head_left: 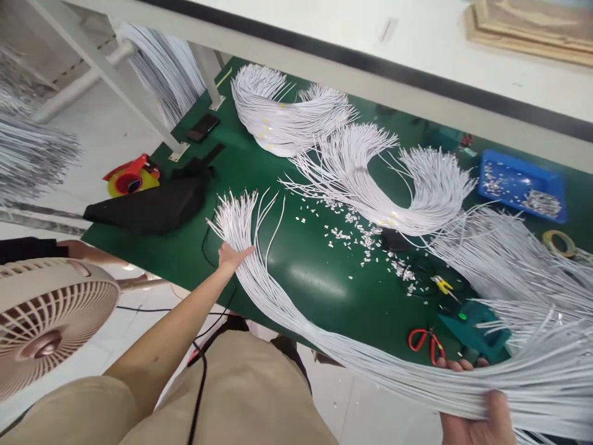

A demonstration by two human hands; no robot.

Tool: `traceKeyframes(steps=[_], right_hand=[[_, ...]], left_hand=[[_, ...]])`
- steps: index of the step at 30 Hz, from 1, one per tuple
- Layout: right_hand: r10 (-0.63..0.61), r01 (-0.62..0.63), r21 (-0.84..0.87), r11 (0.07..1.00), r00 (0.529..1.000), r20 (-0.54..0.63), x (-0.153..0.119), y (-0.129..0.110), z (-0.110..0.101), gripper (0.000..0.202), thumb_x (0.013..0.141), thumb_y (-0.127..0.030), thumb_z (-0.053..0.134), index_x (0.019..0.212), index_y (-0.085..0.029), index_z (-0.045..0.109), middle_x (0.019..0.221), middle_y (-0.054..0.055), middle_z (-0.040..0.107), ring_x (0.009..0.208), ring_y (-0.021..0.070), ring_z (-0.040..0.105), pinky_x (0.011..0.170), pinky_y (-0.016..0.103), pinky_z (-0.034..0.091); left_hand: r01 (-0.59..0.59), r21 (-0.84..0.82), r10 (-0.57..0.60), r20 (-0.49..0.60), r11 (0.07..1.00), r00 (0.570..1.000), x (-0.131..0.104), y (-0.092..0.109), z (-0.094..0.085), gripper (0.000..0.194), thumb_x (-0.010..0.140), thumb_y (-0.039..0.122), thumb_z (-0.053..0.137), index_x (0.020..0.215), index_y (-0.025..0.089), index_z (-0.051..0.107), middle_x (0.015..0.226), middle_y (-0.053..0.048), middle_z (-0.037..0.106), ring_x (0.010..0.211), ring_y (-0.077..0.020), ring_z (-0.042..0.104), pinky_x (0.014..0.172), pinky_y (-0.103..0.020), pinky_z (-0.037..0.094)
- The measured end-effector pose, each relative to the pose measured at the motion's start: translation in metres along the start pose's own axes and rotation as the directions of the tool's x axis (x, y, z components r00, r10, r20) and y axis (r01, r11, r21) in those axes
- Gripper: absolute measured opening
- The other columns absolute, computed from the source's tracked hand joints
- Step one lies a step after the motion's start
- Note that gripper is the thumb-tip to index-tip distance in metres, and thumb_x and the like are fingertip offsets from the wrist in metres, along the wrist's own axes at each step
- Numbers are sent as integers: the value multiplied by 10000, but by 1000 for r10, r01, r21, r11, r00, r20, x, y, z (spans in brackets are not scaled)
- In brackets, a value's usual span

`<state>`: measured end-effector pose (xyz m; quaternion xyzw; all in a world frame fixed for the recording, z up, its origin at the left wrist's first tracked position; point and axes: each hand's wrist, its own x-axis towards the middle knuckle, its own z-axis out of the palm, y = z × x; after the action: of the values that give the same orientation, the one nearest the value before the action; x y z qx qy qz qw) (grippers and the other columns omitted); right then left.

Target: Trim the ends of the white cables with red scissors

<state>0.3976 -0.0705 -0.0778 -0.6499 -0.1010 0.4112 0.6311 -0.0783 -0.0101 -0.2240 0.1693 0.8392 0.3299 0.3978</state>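
Note:
A long bundle of thin white wires [296, 315] runs across the front of the green table [315, 290]. My left hand [231, 254] lies flat with fingers spread on the bundle's fanned left end. My right hand [482, 411], at the lower right past the table's front edge, grips the same bundle where it meets a thick mass of wires [532, 296].
More curved wire bundles [287, 117] lie at the back. Small white connectors [361, 235] are scattered mid-table. Red scissors [428, 341], a teal tool [477, 330], yellow cutters [442, 285], a blue tray [519, 182], a tape roll [559, 242], a black cloth [152, 207] and a fan [46, 321] surround me.

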Motion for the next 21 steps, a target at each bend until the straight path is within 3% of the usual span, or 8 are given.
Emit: traceKeyframes(steps=[2,5,8,13,16,18,19,21], right_hand=[[13,-13,-28,1000,1000,-1,-2,-1,7,338,549,-202,647,879,-271,660,980,101,604,920,258,570,988,494,345],[42,-40,-45,998,999,33,-6,3,14,371,548,-212,668,918,-240,650,852,65,605,764,202,576,1015,480,317],[73,-71,-38,997,997,40,-7,14,18,392,556,-297,673,934,-210,614,774,7,586,676,169,556,962,556,342],[139,-139,-66,988,990,-9,-2,33,27,316,621,-332,670,892,-189,598,798,-7,587,693,139,563,852,437,463],[167,-171,-59,983,983,-70,4,36,32,298,656,-325,652,915,-186,603,873,2,606,783,135,580,828,362,485],[151,-153,-60,986,987,-47,7,36,36,298,669,-330,643,926,-184,600,915,6,610,826,135,585,818,333,495],[139,-141,-70,987,990,-28,7,36,38,298,673,-336,642,925,-182,597,925,8,609,837,135,585,821,328,497],[123,-124,-89,988,992,-7,7,35,44,291,677,-347,642,908,-177,594,930,8,609,854,134,585,836,321,500]], left_hand=[[12,-14,-13,-44,1000,999,10,5,8,911,411,331,805,1188,75,404,1304,-274,395,1257,-406,309,952,-482,358],[-3,-97,2,-11,995,1000,25,14,5,625,553,307,731,1095,92,507,1158,-202,564,1080,-320,535,868,-407,451],[-39,-151,42,16,988,999,41,23,-16,438,679,331,640,1060,133,549,1065,-129,636,946,-231,615,810,-352,487],[-52,-79,53,6,995,999,55,28,-60,453,536,286,762,931,125,611,996,-140,655,995,-296,585,878,-407,440],[-96,-52,93,-68,994,993,37,17,-71,509,554,269,746,1022,159,580,1171,-127,573,1098,-284,523,939,-387,401],[-208,-39,201,-139,977,970,13,7,-67,452,637,274,682,1063,173,570,1189,-107,558,1087,-248,528,949,-363,397],[-262,-43,255,-135,964,958,-2,3,-62,397,680,281,643,1055,169,580,1133,-100,590,1040,-232,555,933,-356,412],[-336,-46,336,-7,941,942,-34,0,-47,301,735,301,585,1008,176,613,1046,-76,632,969,-213,583,916,-339,425]])
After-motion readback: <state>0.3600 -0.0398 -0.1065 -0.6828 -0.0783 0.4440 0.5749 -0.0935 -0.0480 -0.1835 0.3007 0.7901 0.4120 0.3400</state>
